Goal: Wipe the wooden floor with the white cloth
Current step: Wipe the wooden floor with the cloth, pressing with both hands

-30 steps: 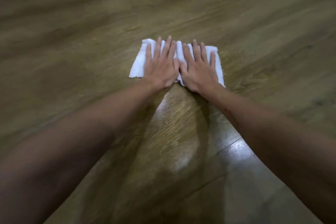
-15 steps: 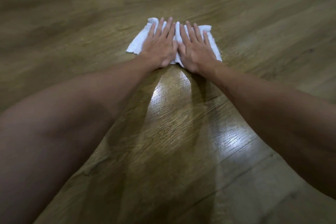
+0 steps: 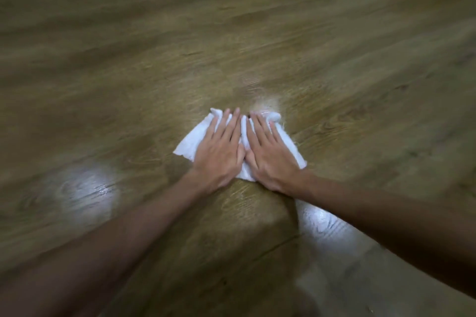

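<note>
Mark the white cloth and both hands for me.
white cloth (image 3: 190, 142), head view, bare left part of the cloth.
left hand (image 3: 220, 154), head view, back of the hand.
right hand (image 3: 273, 159), head view, back of the hand.

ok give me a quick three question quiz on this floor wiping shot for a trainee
1. True or false: both hands lie flat on the white cloth.
2. Multiple choice: where is the left hand relative to the right hand? A) stacked on top of it B) side by side, thumbs together C) lifted off the cloth
3. Fill in: bright glare patches show on the wooden ____.

Key: 1 true; 2 B; 3 floor.
</note>
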